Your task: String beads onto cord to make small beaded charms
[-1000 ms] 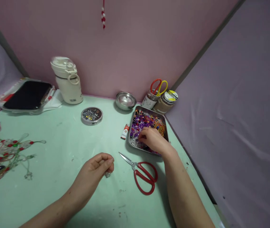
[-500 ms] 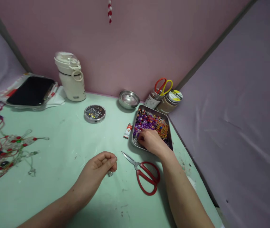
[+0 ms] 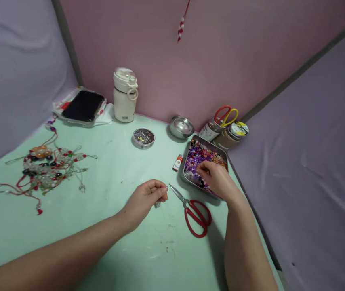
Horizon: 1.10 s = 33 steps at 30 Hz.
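Observation:
My left hand (image 3: 148, 199) is closed in a pinch above the table. A small cluster of clear beads (image 3: 157, 205) hangs below its fingers, and a tiny clear bit shows at the fingertips. Over a metal tray (image 3: 185, 178) of mixed beads (image 3: 199, 157), mostly purple with red, black and clear ones, is my right hand (image 3: 216, 178). Its thumb and fingers come together close to the beads; whatever lies between them is too small to make out. Red-handled scissors (image 3: 197, 216) rest on the table between my hands, blades slightly apart, tips near my left fingertips.
A lighter (image 3: 177, 163) lies beside the tray. Behind stand a steel bowl (image 3: 181, 127), a round spool case (image 3: 143, 138), a cream bottle (image 3: 124, 97) and two jars, one holding scissors (image 3: 225, 115). Beaded strings (image 3: 47, 165) and a phone (image 3: 83, 106) lie at left.
The view has turned left, so everything sits further right and more beaded strings show. My right hand stays at the tray, slightly higher above the beads. My left hand keeps its pinch.

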### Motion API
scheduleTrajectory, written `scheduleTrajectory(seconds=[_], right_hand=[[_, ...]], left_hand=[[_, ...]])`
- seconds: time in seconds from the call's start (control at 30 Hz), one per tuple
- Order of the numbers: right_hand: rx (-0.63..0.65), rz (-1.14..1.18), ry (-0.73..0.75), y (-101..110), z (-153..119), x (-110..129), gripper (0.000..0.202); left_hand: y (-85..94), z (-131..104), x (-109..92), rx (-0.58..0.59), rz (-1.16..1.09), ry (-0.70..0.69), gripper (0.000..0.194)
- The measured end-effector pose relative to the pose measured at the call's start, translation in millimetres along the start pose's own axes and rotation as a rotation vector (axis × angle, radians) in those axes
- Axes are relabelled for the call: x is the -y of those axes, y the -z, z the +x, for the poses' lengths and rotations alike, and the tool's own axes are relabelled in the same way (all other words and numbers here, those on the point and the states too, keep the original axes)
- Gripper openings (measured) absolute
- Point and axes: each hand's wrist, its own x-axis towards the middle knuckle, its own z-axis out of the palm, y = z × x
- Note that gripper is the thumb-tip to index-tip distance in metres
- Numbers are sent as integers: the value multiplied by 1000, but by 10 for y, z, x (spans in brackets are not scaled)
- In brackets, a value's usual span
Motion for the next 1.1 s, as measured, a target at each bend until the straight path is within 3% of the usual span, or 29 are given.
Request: scheduleTrajectory(seconds=[0.1,0.2,0.3,0.4,0.57,1.1], right_hand=[[-66,343,-61,-53,-209,113,14],[-121,805,-119,-316,-391,243,18],[-144,1242,-277,-634,-482,329,19],[-108,1492,-362,-814,-491,358,22],[-91,1614,-395,-832,-489,356,25],[-119,1624,-360,-901,-547,398,21]], left_hand=[[2,9,21,6,-9,-23,23],[-10,15,24,6,-19,-47,24],[-23,12,15,5,-11,-72,25],[-26,4,8,10,-1,-90,25],[-21,3,12,7,4,-84,25],[-25,3,21,10,29,-101,25]])
